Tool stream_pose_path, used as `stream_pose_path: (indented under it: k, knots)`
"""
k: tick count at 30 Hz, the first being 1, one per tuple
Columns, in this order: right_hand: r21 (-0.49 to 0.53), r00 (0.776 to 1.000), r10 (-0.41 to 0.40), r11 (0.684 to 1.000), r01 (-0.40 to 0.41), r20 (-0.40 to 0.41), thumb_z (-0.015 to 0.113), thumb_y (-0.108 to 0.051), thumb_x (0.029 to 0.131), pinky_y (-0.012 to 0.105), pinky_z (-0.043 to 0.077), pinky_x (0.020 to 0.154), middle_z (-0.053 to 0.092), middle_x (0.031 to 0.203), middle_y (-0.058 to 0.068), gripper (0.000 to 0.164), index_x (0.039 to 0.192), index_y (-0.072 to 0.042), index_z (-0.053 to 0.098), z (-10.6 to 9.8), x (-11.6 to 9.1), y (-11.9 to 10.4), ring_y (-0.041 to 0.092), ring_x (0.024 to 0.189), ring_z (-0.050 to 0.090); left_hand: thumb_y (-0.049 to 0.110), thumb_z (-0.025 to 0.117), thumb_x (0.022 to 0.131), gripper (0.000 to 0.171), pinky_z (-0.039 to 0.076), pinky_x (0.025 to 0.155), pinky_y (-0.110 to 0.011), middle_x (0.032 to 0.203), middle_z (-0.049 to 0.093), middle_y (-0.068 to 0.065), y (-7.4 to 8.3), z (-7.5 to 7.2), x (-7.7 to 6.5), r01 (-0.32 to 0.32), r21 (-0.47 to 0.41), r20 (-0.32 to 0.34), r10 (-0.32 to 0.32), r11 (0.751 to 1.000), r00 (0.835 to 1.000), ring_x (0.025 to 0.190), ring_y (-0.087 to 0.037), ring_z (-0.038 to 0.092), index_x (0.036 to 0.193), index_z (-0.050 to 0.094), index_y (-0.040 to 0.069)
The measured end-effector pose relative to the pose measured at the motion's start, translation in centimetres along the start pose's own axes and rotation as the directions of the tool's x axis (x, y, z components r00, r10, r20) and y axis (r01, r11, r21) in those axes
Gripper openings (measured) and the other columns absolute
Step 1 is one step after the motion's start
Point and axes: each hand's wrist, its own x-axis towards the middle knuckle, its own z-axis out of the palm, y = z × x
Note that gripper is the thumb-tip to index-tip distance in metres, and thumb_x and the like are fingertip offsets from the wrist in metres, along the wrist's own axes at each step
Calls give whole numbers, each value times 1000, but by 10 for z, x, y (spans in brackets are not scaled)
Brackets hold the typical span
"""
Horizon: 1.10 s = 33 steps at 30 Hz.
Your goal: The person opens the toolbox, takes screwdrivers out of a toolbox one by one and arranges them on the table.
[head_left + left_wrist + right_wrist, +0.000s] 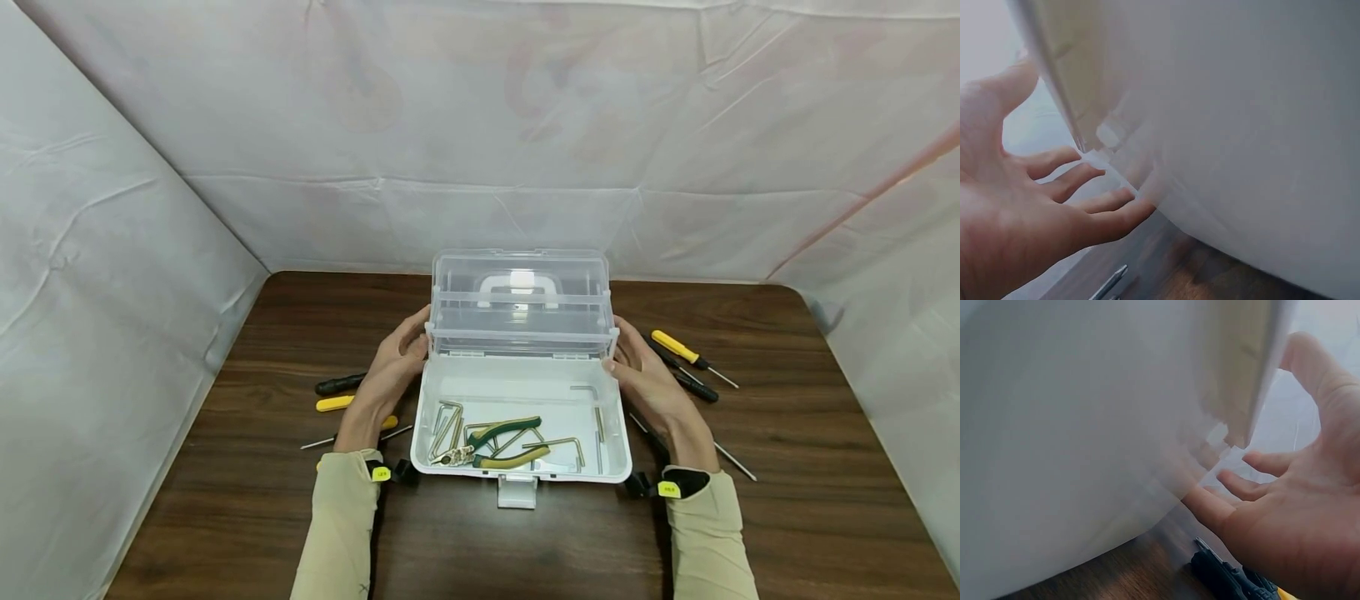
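A white plastic toolbox (525, 375) stands with its clear lid (522, 312) raised at the back. My left hand (392, 367) holds its left side near the hinge, thumb by the rim and fingers reaching round the rear corner. On the opposite side, my right hand (652, 392) grips the matching corner with its thumb at the rim. Inside lie green-and-yellow-handled pliers (510, 442) and several hex keys (447, 429). The box wall fills much of both wrist views, where the fingertips (1124, 195) meet its rear corner.
Screwdrivers with black and yellow handles lie on the brown table on both sides, including a black handle (339, 384) at left and a yellow one (675, 343) at right. A latch (517, 492) hangs at the box's front. White sheeting (480, 167) encloses the table's back and sides.
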Motion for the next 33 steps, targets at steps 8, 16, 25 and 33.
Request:
stream_pose_path:
  k: [8, 16, 25, 33]
  knots:
    - [2, 998, -32, 999, 32, 44, 59, -10, 106, 15, 44, 105, 2, 177, 15, 84, 169, -21, 4, -1, -1, 1, 26, 161, 13, 49, 48, 109, 68, 17, 126, -70, 173, 19, -7, 5, 4, -1, -32, -28, -32, 31, 999, 999, 160, -34, 21, 164, 28, 17]
    - [-104, 997, -53, 993, 59, 58, 58, -2, 103, 39, 28, 122, -2, 177, 6, 87, 168, -27, 5, -4, 1, 0, 38, 163, -2, 52, 51, 106, 72, 19, 126, -68, 171, 21, -10, 9, 5, -4, -71, -33, -31, 70, 997, 997, 152, -36, 30, 163, 26, 14]
    - [-108, 995, -87, 990, 93, 52, 67, -6, 99, 70, -7, 124, -9, 178, 6, 96, 169, -25, 4, -6, -3, -1, 30, 163, -15, 49, 58, 104, 75, 22, 125, -66, 173, 18, -7, 11, -2, -6, -105, -6, 40, 106, 994, 994, 161, -32, 19, 161, 24, 13]
    - [-85, 994, -105, 990, 108, 38, 70, -20, 101, 34, 32, 121, -2, 178, 7, 93, 168, -25, 7, -5, -6, -2, 34, 163, -3, 38, 58, 106, 65, 26, 122, -59, 171, 20, -3, 13, -3, -7, -124, -13, 65, 124, 992, 990, 162, -29, 19, 159, 27, 16]
